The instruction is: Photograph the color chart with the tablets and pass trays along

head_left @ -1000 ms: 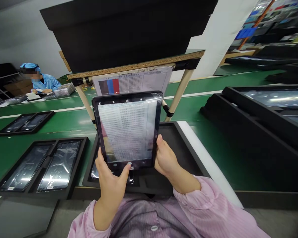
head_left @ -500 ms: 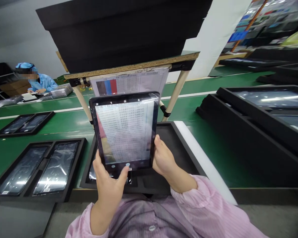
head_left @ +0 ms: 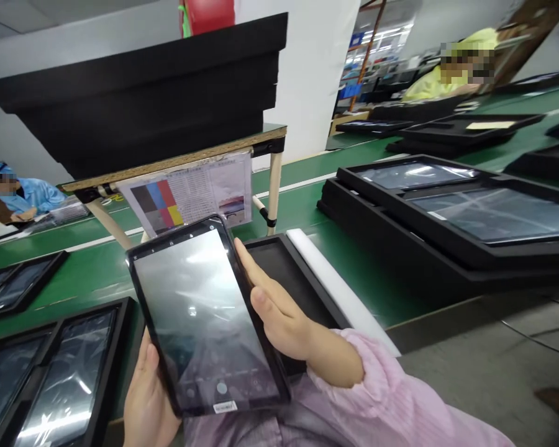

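A black-framed tablet (head_left: 205, 323) is held up in front of me, tilted, with a camera screen lit and a small white label at its lower edge. My left hand (head_left: 149, 391) grips its lower left side, the thumb along the edge and the other fingers hidden behind. Along the right edge lies my right hand (head_left: 279, 310), its fingers fairly straight against the side and partly behind the tablet. Just beyond, a printed sheet with colour blocks (head_left: 186, 192) hangs under a wooden shelf. Under the tablet, a black foam tray (head_left: 302, 279) rests on the green bench.
Black foam trays holding tablets lie at left (head_left: 121, 347) and are stacked at right (head_left: 400, 248). A white foam strip (head_left: 340, 285) runs beside the middle tray. Black foam pieces (head_left: 168, 93) sit on the shelf (head_left: 181, 158). A person in blue (head_left: 37, 195) and one in yellow (head_left: 428, 81) are further off.
The tablet has come down and tilted; its screen shows a bright blur instead of the printed sheet. My left thumb has left the screen's bottom for the side. The view has swung right.
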`<move>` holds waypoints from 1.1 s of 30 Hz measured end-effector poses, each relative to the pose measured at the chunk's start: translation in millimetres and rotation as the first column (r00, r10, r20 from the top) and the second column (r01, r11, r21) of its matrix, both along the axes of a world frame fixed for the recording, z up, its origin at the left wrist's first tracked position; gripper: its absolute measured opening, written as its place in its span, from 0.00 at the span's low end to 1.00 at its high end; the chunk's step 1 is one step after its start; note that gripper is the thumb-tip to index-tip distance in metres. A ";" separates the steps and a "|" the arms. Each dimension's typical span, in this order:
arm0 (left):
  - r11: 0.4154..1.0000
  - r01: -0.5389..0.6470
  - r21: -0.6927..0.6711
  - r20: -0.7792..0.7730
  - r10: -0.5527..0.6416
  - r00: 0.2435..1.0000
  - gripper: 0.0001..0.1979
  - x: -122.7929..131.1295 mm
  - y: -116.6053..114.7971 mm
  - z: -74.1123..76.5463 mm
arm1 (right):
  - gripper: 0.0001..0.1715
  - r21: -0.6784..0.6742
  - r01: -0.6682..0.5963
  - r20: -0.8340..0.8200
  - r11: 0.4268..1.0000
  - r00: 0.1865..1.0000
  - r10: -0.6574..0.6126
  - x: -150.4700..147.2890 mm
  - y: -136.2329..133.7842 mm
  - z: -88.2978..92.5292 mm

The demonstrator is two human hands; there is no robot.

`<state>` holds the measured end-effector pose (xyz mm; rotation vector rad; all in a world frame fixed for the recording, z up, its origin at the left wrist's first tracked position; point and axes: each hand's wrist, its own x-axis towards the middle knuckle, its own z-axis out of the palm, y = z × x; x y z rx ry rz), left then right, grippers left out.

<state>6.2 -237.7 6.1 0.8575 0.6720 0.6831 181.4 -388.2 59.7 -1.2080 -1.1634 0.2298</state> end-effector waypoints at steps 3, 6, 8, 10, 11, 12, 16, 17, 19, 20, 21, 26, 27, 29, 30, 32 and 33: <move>0.999 0.038 0.019 0.020 -0.038 0.999 0.36 3.9 -5.7 -2.1 | 0.38 -0.030 0.104 0.154 0.994 0.983 -0.098 8.0 -8.8 9.8; 0.999 0.028 -0.031 -0.023 -0.028 0.999 0.39 5.5 -8.3 -5.1 | 0.39 -0.059 0.210 0.235 0.976 0.953 -0.191 11.0 -17.1 10.6; 0.997 0.033 -0.068 -0.054 -0.037 0.998 0.38 7.4 -11.6 -6.1 | 0.39 -0.103 0.271 0.264 0.957 0.935 -0.236 15.9 -22.5 8.0; 0.996 0.014 -0.088 -0.067 -0.020 0.998 0.34 12.7 -18.0 -3.4 | 0.38 -0.145 0.298 0.264 0.944 0.931 -0.253 26.8 -27.9 3.8; 0.995 0.012 -0.102 -0.073 -0.019 0.997 0.33 17.0 -22.2 -0.4 | 0.39 -0.159 0.306 0.254 0.939 0.931 -0.261 34.4 -30.8 1.1; 0.993 0.012 -0.121 -0.084 -0.022 0.996 0.31 22.6 -26.8 3.6 | 0.40 -0.167 0.323 0.237 0.932 0.930 -0.280 42.9 -34.0 -2.1; 0.962 0.162 -0.222 -0.096 -0.186 0.978 0.29 53.8 -43.2 21.3 | 0.46 -0.166 0.508 0.125 0.845 0.861 -0.493 72.6 -50.9 -17.2; 0.951 0.200 -0.237 -0.096 -0.228 0.969 0.29 62.9 -46.3 24.1 | 0.46 -0.171 0.544 0.105 0.822 0.839 -0.534 76.6 -55.9 -20.8; 0.925 0.268 -0.269 -0.093 -0.302 0.949 0.28 81.6 -52.1 26.4 | 0.43 -0.198 0.566 0.107 0.800 0.824 -0.556 80.1 -65.6 -26.9; 0.911 0.291 -0.291 -0.091 -0.329 0.940 0.27 90.6 -54.8 25.9 | 0.41 -0.222 0.558 0.128 0.800 0.830 -0.543 80.1 -70.0 -29.2; 0.894 0.317 -0.316 -0.080 -0.358 0.930 0.26 99.1 -57.5 24.4 | 0.39 -0.253 0.542 0.158 0.801 0.840 -0.519 79.5 -74.0 -31.1; 0.884 0.385 -0.264 -0.022 -0.405 0.914 0.25 116.4 -63.1 8.9 | 0.35 -0.498 0.462 0.379 0.733 0.877 -0.295 79.4 -86.5 -36.6; 0.917 0.350 -0.193 -0.049 -0.365 0.930 0.25 111.6 -61.1 5.6 | 0.33 -0.535 0.468 0.431 0.703 0.867 -0.249 80.5 -87.1 -37.9; 0.959 0.282 0.027 -0.130 -0.276 0.952 0.25 93.3 -52.3 0.7 | 0.30 -0.582 0.489 0.532 0.650 0.833 -0.151 83.0 -85.9 -42.2; 0.946 0.277 0.171 -0.181 -0.246 0.952 0.24 80.9 -45.5 -0.6 | 0.28 -0.592 0.500 0.575 0.632 0.812 -0.103 84.0 -83.8 -45.1; 0.814 0.338 0.473 -0.324 -0.196 0.926 0.21 54.1 -27.6 -1.2 | 0.24 -0.602 0.517 0.637 0.609 0.770 -0.024 85.0 -76.9 -52.1; 0.708 0.382 0.594 -0.403 -0.149 0.903 0.18 41.6 -17.0 -0.8 | 0.23 -0.602 0.523 0.660 0.603 0.752 0.006 85.1 -72.5 -55.8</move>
